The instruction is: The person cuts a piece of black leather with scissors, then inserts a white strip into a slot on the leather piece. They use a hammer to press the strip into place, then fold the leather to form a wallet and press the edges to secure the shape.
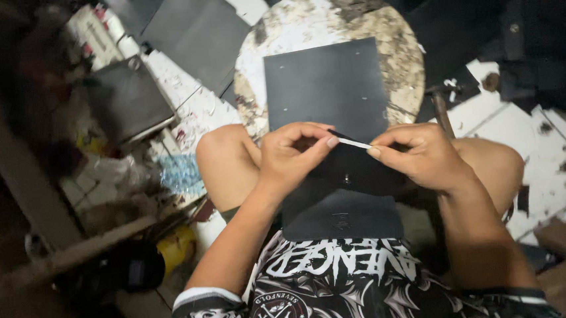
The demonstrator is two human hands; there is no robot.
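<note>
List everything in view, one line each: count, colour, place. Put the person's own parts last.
dark sheet: one, dark grey, lying over the round stool top and running down into the lap
round stool top: one, pale and stained, ahead of the knees
thin strip: one, black with a white face, pinched between both hands
hammer: one, wooden handle, right of the stool
dark sheets: several, grey, on the floor at upper left
black offcuts: a heap, upper right floor
floor tiles: white, speckled
yellow object: one, lower left floor
knees: two, bare, either side of the sheet
left hand: pinching the strip's left end
right hand: pinching its right end
</note>
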